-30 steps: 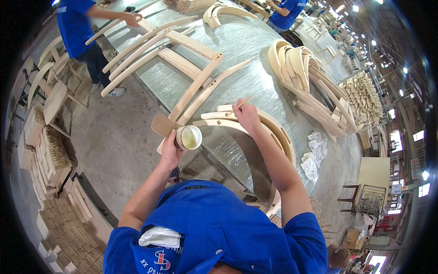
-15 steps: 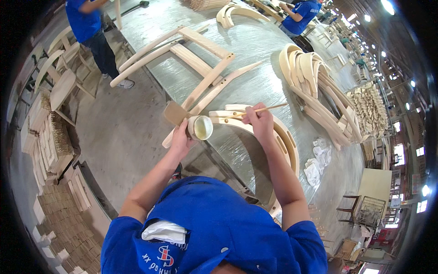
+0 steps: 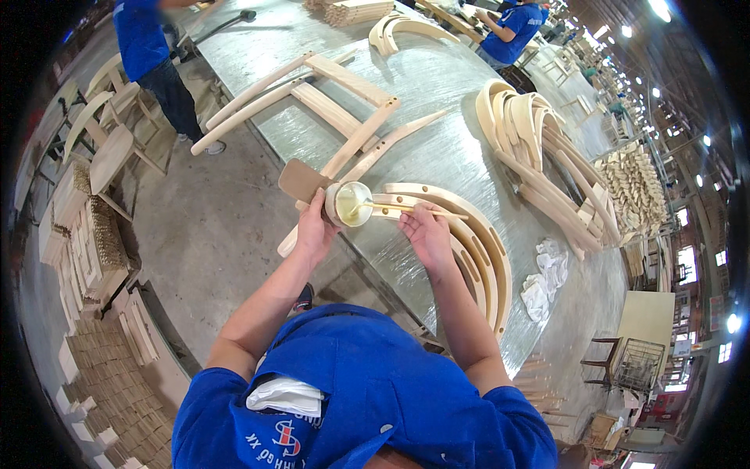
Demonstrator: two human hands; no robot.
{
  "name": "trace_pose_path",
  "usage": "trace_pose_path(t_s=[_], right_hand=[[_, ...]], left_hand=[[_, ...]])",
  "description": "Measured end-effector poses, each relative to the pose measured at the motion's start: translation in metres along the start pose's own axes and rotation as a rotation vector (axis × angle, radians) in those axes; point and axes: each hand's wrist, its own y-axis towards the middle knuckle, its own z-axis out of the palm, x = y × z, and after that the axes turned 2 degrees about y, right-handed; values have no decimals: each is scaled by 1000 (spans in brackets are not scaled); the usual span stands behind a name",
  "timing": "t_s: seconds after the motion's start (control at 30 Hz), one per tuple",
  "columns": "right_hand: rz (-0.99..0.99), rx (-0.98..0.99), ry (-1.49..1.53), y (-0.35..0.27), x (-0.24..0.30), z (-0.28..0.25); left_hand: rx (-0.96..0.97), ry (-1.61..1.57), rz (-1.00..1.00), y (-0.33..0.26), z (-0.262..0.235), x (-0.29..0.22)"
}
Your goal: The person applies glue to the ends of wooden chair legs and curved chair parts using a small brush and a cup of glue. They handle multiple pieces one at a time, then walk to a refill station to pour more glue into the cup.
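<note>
My left hand [image 3: 315, 228] is closed around a round cup [image 3: 332, 209] with a pale yellowish, glue-like liquid [image 3: 350, 209] inside. A flat brown paddle-shaped piece [image 3: 301, 181] juts out beside the cup, next to the same hand. Between the fingers of my right hand [image 3: 427, 234] is a thin wooden stick [image 3: 414, 209], its tip dipped in the cup. Just beyond that hand, several curved wooden chair parts [image 3: 494, 258] lie nested on the table, with round holes near their ends.
The table [image 3: 437, 141] has a shiny film-like surface. On it stand a wooden chair frame [image 3: 336, 109], a stack of bent wooden parts [image 3: 539, 156] and white crumpled cloths [image 3: 544, 280]. One co-worker [image 3: 160, 70] is at the far left, another [image 3: 512, 35] at the far side. Wood stacks [image 3: 94, 242] line the left.
My right hand has come left and down from over the curved parts, bringing the stick's tip into the cup. The cup has shifted slightly and tilts differently.
</note>
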Motion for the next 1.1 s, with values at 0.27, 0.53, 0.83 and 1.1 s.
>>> trace_pose_path(t_s=[0.27,0.53,0.83,1.1], right_hand=[[162,-221,179,14,-37,-21],[-257,-270,-376,20,12,-21],[-528,113,-1407,37,17,-3],[-490,272,-1647,42,12,13]], left_hand=[[45,-27,-55,21,5,26],[-99,21,-35,24,-31,25],[-133,-34,-14,8,-59,20],[-124,-53,8,-2,-71,15]])
